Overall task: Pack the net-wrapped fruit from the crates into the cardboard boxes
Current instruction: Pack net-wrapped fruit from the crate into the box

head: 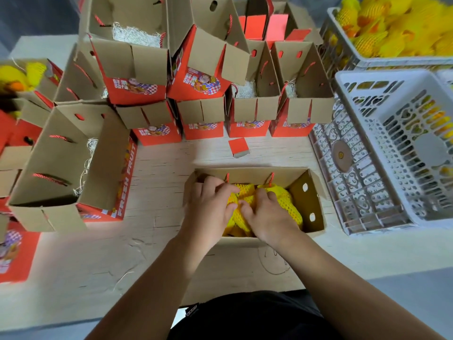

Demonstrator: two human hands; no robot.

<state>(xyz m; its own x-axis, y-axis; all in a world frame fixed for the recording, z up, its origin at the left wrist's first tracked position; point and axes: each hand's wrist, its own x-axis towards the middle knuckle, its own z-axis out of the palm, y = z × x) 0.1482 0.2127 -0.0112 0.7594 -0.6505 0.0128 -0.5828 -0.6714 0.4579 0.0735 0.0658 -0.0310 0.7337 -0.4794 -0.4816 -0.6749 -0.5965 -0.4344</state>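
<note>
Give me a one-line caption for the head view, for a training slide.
Both hands, left hand and right hand, press net-wrapped fruit into the open cardboard box.

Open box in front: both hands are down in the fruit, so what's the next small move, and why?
Probably press the net-wrapped fruit down level, then lift both hands out. The left hand and right hand rest on fruit that nearly fills the front box, near its rope handles.

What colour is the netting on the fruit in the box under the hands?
Yellow netting, orange showing through in places; seen in the head view.
</note>
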